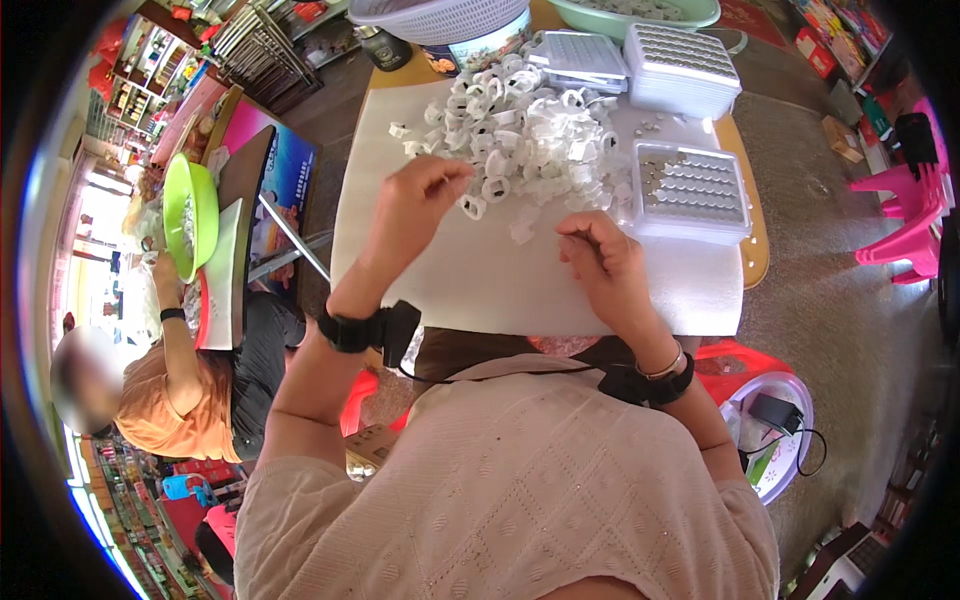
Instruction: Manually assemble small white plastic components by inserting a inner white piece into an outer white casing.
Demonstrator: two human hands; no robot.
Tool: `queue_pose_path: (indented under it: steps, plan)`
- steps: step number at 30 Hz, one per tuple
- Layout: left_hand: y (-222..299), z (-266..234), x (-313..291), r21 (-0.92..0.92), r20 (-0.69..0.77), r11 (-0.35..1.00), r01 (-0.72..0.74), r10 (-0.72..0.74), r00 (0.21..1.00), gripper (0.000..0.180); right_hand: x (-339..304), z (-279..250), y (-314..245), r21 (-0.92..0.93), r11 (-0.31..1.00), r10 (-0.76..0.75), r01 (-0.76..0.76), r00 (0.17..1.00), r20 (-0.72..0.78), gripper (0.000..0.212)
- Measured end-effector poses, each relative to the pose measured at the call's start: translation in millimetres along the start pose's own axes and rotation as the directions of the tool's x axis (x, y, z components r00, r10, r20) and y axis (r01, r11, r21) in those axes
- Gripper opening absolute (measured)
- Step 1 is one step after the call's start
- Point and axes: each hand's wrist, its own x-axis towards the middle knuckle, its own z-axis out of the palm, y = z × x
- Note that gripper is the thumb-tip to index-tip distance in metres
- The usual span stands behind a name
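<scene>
Seen from the head camera, a person's left hand (412,200) and right hand (612,268) are poised over a white-topped bench (480,285), beside a heap of small white plastic parts (500,130). The left fingers draw in toward a pinch, thumb close to fingertips; whether a piece sits between them cannot be told. The right fingers curl loosely with the thumb tucked near; no piece shows, though the grip's inside is hidden.

The work looks well short of finished. The loose heap spreads wide just beyond the left fingers and runs across toward the right, with single parts lying near the left fingertips. To the right of the right fingers, a clear plastic tray (690,220) holds rows of small grey discs, its far-left corner looking sparser, perhaps partly used. Stacked trays (680,98) rise beyond it, also showing rows.

The parts are hollow and ring-like, some with dark centres, others milky and translucent. The trays are thin, shiny and squarish, with rounded corners. Farthest from the fingers, a lilac basket (440,25) shows a perforated wall and a pale green basin (700,18) holds whitish bits.
</scene>
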Motion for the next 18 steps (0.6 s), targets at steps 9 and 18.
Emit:
queue_pose_path:
  steps: [9,18]
  plan:
    - [5.5,10.3,-23.0,0.161,-0.011,0.987,-0.026,0.028,1.000,0.015,-3.6,-2.0,-1.7,-0.027,1.000,-0.006,0.005,1.000,-0.009,0.007]
    - [57.1,20.8,-8.1,-0.138,0.228,0.987,0.084,-0.051,0.972,0.010,-0.9,0.6,-6.8,0.043,0.999,0.018,-0.018,1.000,-0.008,0.013]
